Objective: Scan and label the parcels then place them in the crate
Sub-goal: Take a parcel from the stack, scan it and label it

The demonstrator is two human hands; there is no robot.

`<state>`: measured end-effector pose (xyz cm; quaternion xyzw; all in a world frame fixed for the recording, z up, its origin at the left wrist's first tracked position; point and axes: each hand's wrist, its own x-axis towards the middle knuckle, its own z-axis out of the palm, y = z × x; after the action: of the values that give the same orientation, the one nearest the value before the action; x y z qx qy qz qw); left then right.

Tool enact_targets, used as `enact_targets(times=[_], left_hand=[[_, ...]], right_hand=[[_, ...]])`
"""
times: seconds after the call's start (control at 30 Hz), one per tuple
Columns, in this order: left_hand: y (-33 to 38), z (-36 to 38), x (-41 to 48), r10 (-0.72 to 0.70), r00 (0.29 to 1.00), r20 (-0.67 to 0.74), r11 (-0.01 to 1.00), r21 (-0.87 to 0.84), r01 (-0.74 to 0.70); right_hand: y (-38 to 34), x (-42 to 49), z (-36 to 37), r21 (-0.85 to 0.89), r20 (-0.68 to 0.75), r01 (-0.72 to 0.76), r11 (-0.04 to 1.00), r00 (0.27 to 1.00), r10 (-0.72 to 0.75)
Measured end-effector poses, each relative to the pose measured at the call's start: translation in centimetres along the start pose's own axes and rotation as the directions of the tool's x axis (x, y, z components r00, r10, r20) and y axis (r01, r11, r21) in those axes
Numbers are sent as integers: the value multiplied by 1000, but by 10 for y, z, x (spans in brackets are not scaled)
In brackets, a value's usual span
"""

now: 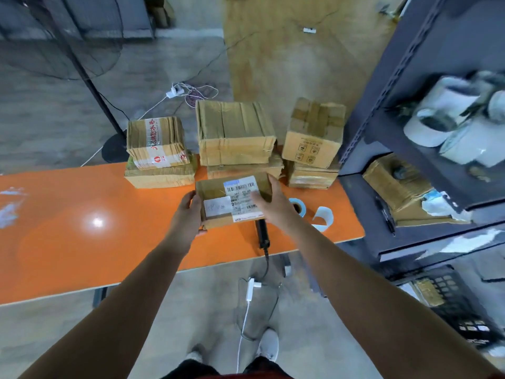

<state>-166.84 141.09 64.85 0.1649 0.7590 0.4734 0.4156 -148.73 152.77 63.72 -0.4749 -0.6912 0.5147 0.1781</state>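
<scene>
Two-hand grip: left hand (188, 212) curls round the left edge of one parcel (218, 192); right hand (273, 203) clasps its right end, thumb lying across the top face.
Parcel: between the hands, seemingly lifted just clear of the orange table (109, 203); its top face carries a barcode label (241, 187) and a second white sticker.
Scanner (262, 233): lying on the table just under the right wrist, untouched, its cable trailing off the near edge.
Label roll (297, 206): just right of the right hand, with a curled backing strip (323, 217) beyond it.
Remaining parcels (235, 132): three stacks just beyond the hands.
Step in hand: judged as transfer; the parcel looks labelled, with both tools set down.
Crate: not positively identified; a dark gridded container (451, 305) low beside the right arm may be it.
Next move: calls for a firm two-hand hold, clearing scanner and roll, then swinging the parcel to the crate.
</scene>
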Motion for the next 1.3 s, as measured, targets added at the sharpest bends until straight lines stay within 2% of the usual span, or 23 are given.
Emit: enact_targets(times=[0.17, 0.3, 0.37, 0.47, 0.6, 0.77, 0.9, 1.03, 1.17, 1.3], left_hand=[[25, 18, -10, 60, 983, 175, 996, 53, -70], [28, 30, -21, 73, 917, 392, 984, 121, -130], [24, 34, -33, 105, 842, 530, 971, 127, -201], [10, 42, -59, 155, 676, 720, 931, 122, -343], [-20, 62, -113, 135, 496, 858, 921, 77, -383], [-55, 95, -194, 106, 296, 949, 835, 77, -545], [-70, 117, -258, 139, 202, 970, 765, 24, -644], [-90, 140, -314, 87, 112, 990, 763, 6, -646], [-117, 172, -374, 71, 67, 995, 716, -4, -698], [-155, 211, -443, 62, 65, 996, 683, 5, -731]], right_hand=[[-4, -44, -37, 58, -33, -86, 995, 996, 88], [-4, -100, -52, 15, -131, -111, 994, 985, 112], [-1, -133, -54, 19, -206, -143, 990, 968, 144], [3, -192, -53, 58, -309, -233, 971, 921, 239], [18, -283, -44, 122, -431, -307, 944, 840, 329], [39, -395, -36, 246, -561, -388, 888, 691, 457], [56, -464, -33, 325, -639, -384, 864, 584, 500], [77, -524, -35, 364, -689, -359, 860, 517, 508], [106, -589, -48, 378, -728, -341, 861, 464, 504], [154, -664, -74, 396, -738, -321, 860, 447, 506]])
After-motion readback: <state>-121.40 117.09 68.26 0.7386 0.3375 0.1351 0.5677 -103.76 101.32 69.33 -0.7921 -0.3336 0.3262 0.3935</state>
